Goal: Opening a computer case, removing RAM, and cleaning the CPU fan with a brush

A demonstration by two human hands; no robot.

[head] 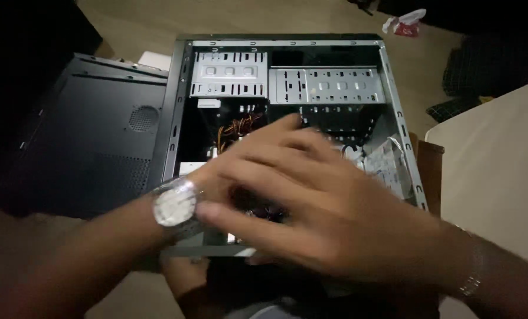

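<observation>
Hands: left hand (258,159) and right hand (329,218) blurred over boxy perforated-metal computer case (287,82)

Both hands motion-blurred over open computer case (287,44). Right hand (334,218) covers case centre and lower interior; contents beneath not visible. Left hand (258,159) partly behind the right. Both forearms cut by bottom edge, 6 to 8 o'clock. Grasp indeterminate.

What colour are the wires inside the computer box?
The wires look orange, yellow and some black, bunched near the middle of the computer case. Head view shows them best.
</observation>
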